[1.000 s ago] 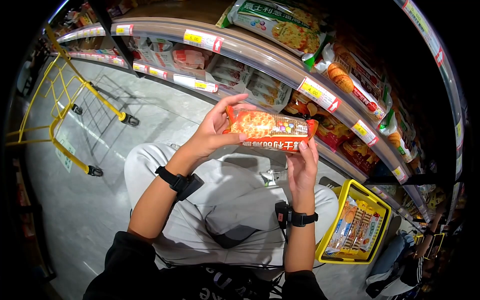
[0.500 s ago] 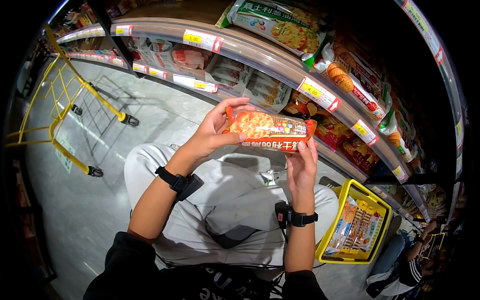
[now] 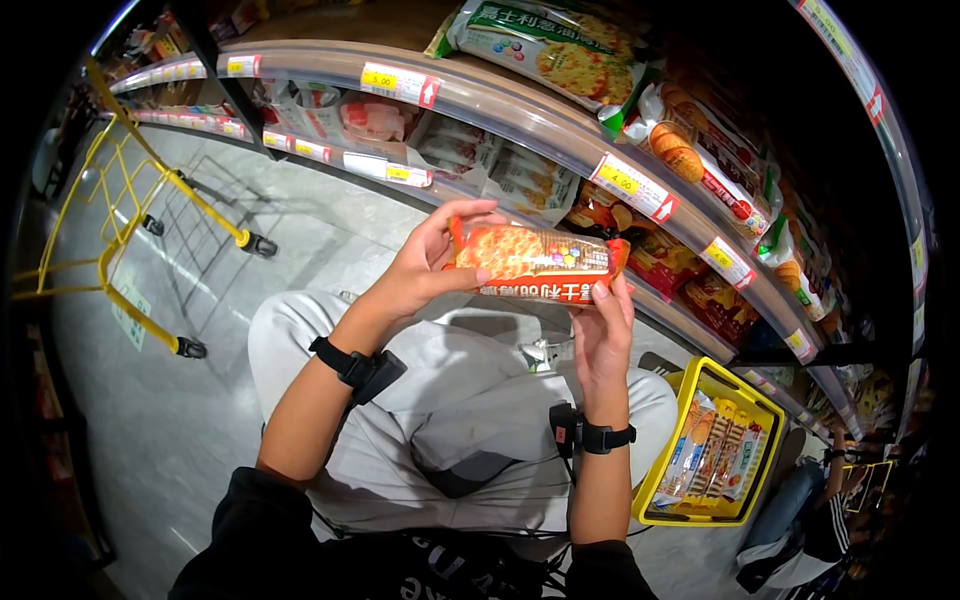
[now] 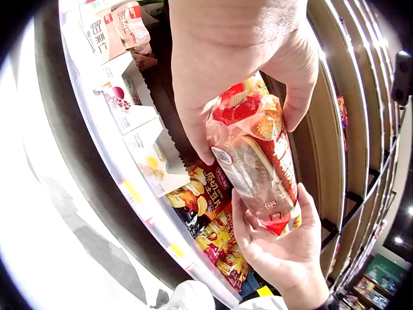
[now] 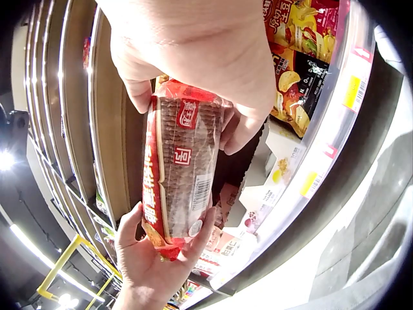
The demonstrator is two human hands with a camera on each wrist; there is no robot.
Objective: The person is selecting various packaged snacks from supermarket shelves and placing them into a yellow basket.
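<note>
Both hands hold a long, clear and red packet of crackers (image 3: 535,262) over the lap, in front of the shelves. My left hand (image 3: 425,262) grips one end, its thumb along the near face and its fingers behind. At the opposite end, my right hand (image 3: 604,330) pinches the packet near its red crimped tip. The left wrist view shows the packet's clear side (image 4: 255,171) with stacked crackers inside and the right hand (image 4: 284,248) cupping the far end. A barcode shows on the packet (image 5: 184,168) in the right wrist view, with the left hand (image 5: 151,274) around the lower end.
A yellow basket (image 3: 690,515) holding several biscuit packets stands beside the right knee. Shelves with price tags (image 3: 635,188) curve across the front, stocked with green-white cracker bags (image 3: 550,50) and snack bags. A yellow wheeled cart (image 3: 140,300) stands at left. Another person (image 3: 800,530) is at lower right.
The left hand's upper fingers have come down slightly onto the packet. Otherwise both hands and the packet stay nearly in place. The shelves shift slightly left in view, and the other person's arm has moved.
</note>
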